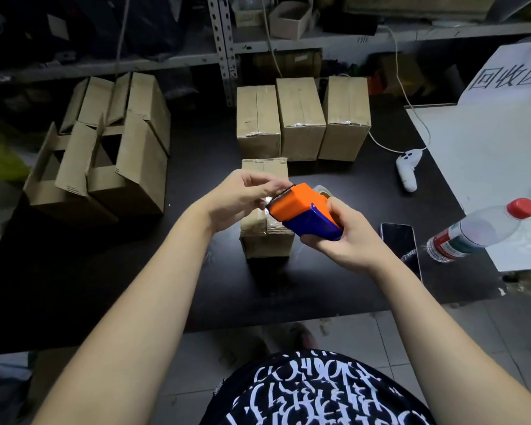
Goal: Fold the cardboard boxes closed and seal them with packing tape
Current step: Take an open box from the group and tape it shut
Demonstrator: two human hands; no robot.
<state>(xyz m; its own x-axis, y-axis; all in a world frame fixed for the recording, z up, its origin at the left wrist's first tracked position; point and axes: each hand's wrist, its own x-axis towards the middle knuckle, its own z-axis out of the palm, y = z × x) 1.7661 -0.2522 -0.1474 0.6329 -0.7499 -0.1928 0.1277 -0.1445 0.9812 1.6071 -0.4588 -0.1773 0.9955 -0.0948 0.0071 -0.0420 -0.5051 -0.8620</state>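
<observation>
I see right hand (345, 237) gripping tape dispenser (304, 211) | left hand (242, 197) pinching tape (268, 200) at its 10 o'clock edge | box (265, 245) beneath both hands

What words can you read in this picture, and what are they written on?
"回收区": on the white paper sign at the right edge.
On the black shirt: white lettering, too stylised to read.
On the water bottle label: too blurred to read.
On the cardboard boxes: printed marks, too small to read.
</observation>
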